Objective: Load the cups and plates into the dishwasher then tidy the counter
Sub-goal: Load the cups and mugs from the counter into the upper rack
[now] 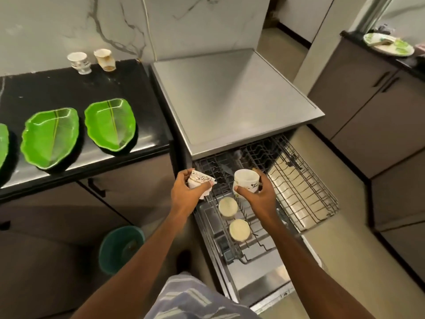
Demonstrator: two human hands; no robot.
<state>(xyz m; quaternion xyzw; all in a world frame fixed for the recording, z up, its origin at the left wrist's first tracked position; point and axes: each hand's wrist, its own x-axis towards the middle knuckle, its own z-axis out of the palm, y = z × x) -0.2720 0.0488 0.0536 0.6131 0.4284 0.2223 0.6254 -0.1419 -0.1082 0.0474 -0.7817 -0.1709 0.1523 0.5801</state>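
My left hand (185, 189) grips a patterned white cup (200, 180) above the left edge of the pulled-out dishwasher rack (299, 192). My right hand (258, 192) holds a white cup (245, 183) upside down over the rack. Two cups (228, 207) (239, 229) stand upside down in the rack below my hands. On the black counter (76, 88) lie two green leaf-shaped plates (50, 138) (110, 126), with the edge of a third plate (3, 143) at the left border. Two more cups (79, 62) (104, 59) stand at the back of the counter by the wall.
The dishwasher's steel top (230, 95) lies right of the counter and its open door (264, 279) reaches toward me. A teal bucket (120, 247) stands on the floor by the cabinets. A far counter at the upper right holds a plate (388, 44).
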